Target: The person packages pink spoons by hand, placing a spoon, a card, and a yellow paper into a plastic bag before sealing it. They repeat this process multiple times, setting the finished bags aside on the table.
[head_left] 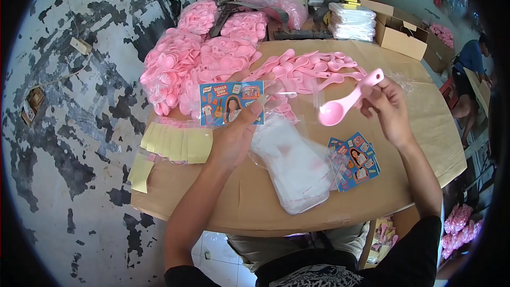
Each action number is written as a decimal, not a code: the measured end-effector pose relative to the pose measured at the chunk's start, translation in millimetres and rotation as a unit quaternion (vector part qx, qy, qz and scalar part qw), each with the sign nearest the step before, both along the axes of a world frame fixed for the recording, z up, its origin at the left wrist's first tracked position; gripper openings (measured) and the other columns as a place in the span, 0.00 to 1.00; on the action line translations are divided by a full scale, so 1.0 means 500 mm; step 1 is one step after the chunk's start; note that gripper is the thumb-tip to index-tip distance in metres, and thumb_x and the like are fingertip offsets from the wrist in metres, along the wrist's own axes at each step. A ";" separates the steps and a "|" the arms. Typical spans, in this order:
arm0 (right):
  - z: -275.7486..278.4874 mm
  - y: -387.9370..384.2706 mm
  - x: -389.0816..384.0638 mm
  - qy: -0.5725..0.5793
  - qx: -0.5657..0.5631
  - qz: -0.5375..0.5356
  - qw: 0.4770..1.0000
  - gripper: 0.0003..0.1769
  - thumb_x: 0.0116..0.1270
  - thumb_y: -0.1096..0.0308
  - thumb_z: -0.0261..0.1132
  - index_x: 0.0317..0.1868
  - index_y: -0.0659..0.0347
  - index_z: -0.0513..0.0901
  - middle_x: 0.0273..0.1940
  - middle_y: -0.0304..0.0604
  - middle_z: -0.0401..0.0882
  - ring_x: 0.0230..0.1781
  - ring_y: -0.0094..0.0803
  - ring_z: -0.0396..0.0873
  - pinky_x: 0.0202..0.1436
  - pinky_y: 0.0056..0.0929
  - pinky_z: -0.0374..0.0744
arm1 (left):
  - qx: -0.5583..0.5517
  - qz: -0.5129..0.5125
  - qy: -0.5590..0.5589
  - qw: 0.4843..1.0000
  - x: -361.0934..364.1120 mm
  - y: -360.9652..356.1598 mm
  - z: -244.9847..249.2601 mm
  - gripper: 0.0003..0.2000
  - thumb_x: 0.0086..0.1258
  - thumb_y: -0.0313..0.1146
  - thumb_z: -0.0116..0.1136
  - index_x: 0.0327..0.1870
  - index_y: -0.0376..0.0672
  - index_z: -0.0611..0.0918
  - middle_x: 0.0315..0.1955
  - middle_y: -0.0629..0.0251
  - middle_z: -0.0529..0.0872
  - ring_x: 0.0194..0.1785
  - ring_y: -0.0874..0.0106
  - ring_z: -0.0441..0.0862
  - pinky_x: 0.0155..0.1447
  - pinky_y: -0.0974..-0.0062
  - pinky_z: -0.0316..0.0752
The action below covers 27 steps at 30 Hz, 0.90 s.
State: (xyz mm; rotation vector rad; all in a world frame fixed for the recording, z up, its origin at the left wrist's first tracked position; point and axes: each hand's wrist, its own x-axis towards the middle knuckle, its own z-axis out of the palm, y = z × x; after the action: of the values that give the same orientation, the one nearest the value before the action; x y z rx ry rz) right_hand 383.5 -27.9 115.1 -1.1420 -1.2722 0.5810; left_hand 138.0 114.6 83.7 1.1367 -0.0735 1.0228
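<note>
My left hand (237, 135) pinches a blue printed card (218, 107) upright, thumb across its lower right corner. Clear plastic film shows beside the card, toward the spoon. In my right hand (392, 107) is a pink spoon (342, 105), gripped by its handle with the bowl toward the left. Beneath the hands lies a stack of clear plastic bags (297, 175) on the brown-covered table (388, 202). More blue cards (357, 162) are fanned out on the right edge of that stack.
Loose pink spoons (303, 69) form a heap behind my hands. Bulging bags of pink spoons (172, 64) pile up at the back left. Packets with yellowish cards (180, 143) line the left edge. A cardboard box (401, 34) stands back right; another person (470, 64) sits beyond.
</note>
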 end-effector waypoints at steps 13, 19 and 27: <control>-0.008 -0.015 -0.056 0.005 0.110 -0.034 0.993 0.10 0.72 0.66 0.63 0.44 0.63 0.85 0.34 0.31 0.80 0.35 0.16 0.73 0.39 0.19 0.71 | 0.000 -0.029 -0.030 0.999 0.015 -0.039 0.008 0.27 0.75 0.33 0.55 0.71 0.48 0.59 0.71 0.46 0.61 0.73 0.56 0.63 0.74 0.53 0.61; -0.006 -0.019 -0.062 -0.016 0.105 -0.028 0.994 0.10 0.72 0.65 0.63 0.42 0.63 0.85 0.31 0.30 0.77 0.33 0.16 0.70 0.37 0.21 0.70 | 0.002 -0.067 -0.039 0.997 0.016 -0.054 0.023 0.26 0.75 0.32 0.54 0.70 0.52 0.60 0.73 0.50 0.59 0.76 0.55 0.58 0.73 0.54 0.63; 0.048 -0.003 -0.124 -0.260 0.021 0.077 0.962 0.21 0.79 0.58 0.49 0.50 0.70 0.78 0.35 0.44 0.79 0.35 0.33 0.75 0.44 0.29 0.73 | 0.007 -0.049 -0.008 0.999 0.029 -0.076 0.010 0.23 0.76 0.33 0.53 0.68 0.54 0.62 0.72 0.55 0.63 0.74 0.61 0.62 0.72 0.59 0.66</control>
State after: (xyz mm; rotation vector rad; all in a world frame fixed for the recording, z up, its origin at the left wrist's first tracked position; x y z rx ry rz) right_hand 321.5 -29.3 139.3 -1.2094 -1.8276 0.3725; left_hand 152.7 76.6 88.6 1.1267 -0.1472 0.9456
